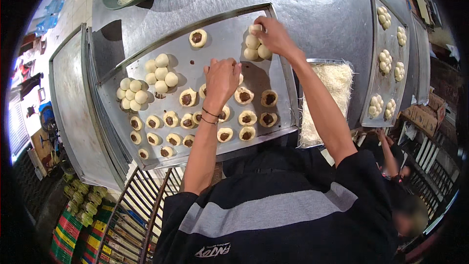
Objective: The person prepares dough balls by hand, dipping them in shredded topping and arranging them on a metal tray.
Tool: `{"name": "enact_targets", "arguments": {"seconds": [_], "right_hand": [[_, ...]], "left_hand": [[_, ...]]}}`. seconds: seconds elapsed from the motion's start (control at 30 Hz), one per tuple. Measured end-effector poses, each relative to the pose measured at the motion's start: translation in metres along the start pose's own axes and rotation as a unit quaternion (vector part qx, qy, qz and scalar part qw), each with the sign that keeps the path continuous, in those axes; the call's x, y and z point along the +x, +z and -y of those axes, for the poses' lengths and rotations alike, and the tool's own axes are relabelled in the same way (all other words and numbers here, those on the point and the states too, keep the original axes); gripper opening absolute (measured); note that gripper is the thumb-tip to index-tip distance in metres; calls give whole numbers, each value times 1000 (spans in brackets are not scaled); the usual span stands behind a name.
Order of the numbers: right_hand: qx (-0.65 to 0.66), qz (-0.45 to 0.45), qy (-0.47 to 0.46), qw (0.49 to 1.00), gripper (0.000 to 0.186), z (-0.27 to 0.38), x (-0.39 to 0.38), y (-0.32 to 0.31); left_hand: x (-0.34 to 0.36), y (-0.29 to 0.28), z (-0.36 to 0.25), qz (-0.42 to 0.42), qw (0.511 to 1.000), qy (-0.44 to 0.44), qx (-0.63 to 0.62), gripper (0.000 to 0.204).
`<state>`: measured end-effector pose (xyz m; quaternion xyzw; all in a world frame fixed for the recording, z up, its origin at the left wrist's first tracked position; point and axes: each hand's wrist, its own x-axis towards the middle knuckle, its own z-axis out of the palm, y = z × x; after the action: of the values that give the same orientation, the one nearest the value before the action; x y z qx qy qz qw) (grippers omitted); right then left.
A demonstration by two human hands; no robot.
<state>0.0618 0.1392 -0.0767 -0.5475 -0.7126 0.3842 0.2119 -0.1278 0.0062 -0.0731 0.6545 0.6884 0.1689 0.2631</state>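
My right hand (274,36) has its thumb and fingers pinched on a pale dough ball (254,29) at the far end of a small cluster of dough balls (251,42). My left hand (223,80) is over the middle of the metal tray (195,25), back upward and fingers curled down. What those fingers hold, if anything, is hidden; a bit of pale dough (240,78) shows beside them. Flattened dough pieces with dark brown filling (244,95) lie in rows on the near half, some partly behind my left arm. One filled dough piece (197,38) sits apart at the far side.
More dough balls (161,74) are grouped at the tray's left. To the right stand a tray of pale shreds (325,102) and a tray of grouped dough balls (372,88). A green bowl (113,0) is far left, empty-looking trays (73,102) nearer. Another person's arm (388,154) shows lower right.
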Motion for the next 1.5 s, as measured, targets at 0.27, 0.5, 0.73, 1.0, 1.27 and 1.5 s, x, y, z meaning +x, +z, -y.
{"name": "enact_targets", "arguments": {"seconds": [0.27,0.5,0.73,1.0,1.27,1.5], "right_hand": [[-136,-33,-14,990,31,16,-34,-5],[-306,-103,55,945,41,-29,-140,-40],[-194,-167,27,966,19,-37,-154,-3],[341,-192,97,915,21,21,-150,-8],[175,-144,16,974,22,25,-152,26],[248,-137,60,957,42,26,-154,15]], "left_hand": [[-4,-1,20,28,992,50,112,20],[-1,-47,47,-40,983,36,-177,15],[7,-26,-1,64,620,-130,-771,30],[-13,16,-14,145,589,-168,-777,35],[-21,19,-24,137,766,-141,-612,33],[-19,12,-25,80,748,-185,-632,36]]}}
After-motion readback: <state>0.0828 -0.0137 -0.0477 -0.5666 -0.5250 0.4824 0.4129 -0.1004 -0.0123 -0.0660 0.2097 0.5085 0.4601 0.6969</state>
